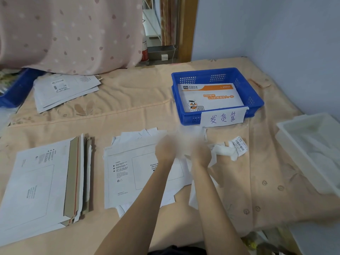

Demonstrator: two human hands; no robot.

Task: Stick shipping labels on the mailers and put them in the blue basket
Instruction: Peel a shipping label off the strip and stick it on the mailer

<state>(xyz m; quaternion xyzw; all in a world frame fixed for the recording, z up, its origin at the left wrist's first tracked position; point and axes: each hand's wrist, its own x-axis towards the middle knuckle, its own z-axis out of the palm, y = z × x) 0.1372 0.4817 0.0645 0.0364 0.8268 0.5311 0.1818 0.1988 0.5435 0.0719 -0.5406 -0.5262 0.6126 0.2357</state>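
Observation:
A white mailer [125, 173] lies face up in front of me on top of other sheets. Both hands hover over its far right corner and are heavily blurred. My left hand [165, 148] and my right hand [199, 150] are close together; their fingers and anything between them cannot be made out. The blue basket [254, 96] stands beyond them with an orange and white mailer [209, 97] inside and a handwritten paper tag on its front. A barcode label [239, 145] lies beside crumpled white backing paper [224, 150] right of my hands.
A stack of white and brown mailers [46, 181] lies at the left. Another pile of mailers [64, 89] sits at the far left beside a second blue basket [16, 89]. A white tray [312, 150] stands at the right edge. A pink curtain hangs behind.

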